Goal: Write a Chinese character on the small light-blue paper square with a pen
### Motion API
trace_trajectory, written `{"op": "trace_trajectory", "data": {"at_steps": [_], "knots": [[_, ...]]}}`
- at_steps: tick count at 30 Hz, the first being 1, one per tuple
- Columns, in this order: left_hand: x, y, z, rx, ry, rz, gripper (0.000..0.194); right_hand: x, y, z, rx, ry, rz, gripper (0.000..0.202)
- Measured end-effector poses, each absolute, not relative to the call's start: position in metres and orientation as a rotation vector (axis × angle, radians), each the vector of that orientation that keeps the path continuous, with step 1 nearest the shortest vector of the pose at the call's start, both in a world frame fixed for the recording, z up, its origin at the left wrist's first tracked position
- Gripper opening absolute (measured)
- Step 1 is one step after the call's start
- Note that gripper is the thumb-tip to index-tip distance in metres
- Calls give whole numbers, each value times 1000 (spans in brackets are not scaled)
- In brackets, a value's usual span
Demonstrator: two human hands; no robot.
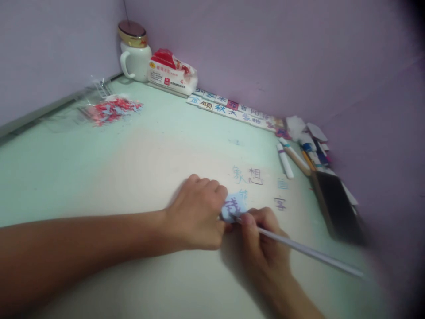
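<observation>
A small light-blue piece (237, 204) with a purple handwritten character lies in front of me, between my two hands. My left hand (199, 212) is closed at its left edge and holds it, with the fingertips partly hidden. In my right hand (265, 239) a long, thin, silvery pen-like tool (308, 251) is pinched. The tip of the tool meets the lower edge of the blue piece, and blur hides what kind of tip it is. Handwritten characters (255, 176) in blue and purple mark the pale surface just beyond my hands.
Red and blue scraps (113, 110) lie by clear plastic at the far left. A white mug (136, 62) with a gold-rimmed lid and a tissue pack (172, 73) stand at the back. Character tiles (229, 108) line the wall. Markers (284, 160) and a dark phone-like slab (337, 206) lie right.
</observation>
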State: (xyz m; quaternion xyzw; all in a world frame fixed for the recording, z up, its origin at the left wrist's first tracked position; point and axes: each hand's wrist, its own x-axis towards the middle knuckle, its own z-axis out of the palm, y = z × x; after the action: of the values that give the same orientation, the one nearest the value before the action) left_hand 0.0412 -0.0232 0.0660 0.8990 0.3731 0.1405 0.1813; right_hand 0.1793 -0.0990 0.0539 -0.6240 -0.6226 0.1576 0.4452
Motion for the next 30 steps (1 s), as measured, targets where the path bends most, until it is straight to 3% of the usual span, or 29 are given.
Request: {"op": "trace_trajectory", "data": {"at_steps": [30], "knots": [[42,-24,67,2540,1058,391,23,184,-104,50,-1538,-1555,420,18]]}}
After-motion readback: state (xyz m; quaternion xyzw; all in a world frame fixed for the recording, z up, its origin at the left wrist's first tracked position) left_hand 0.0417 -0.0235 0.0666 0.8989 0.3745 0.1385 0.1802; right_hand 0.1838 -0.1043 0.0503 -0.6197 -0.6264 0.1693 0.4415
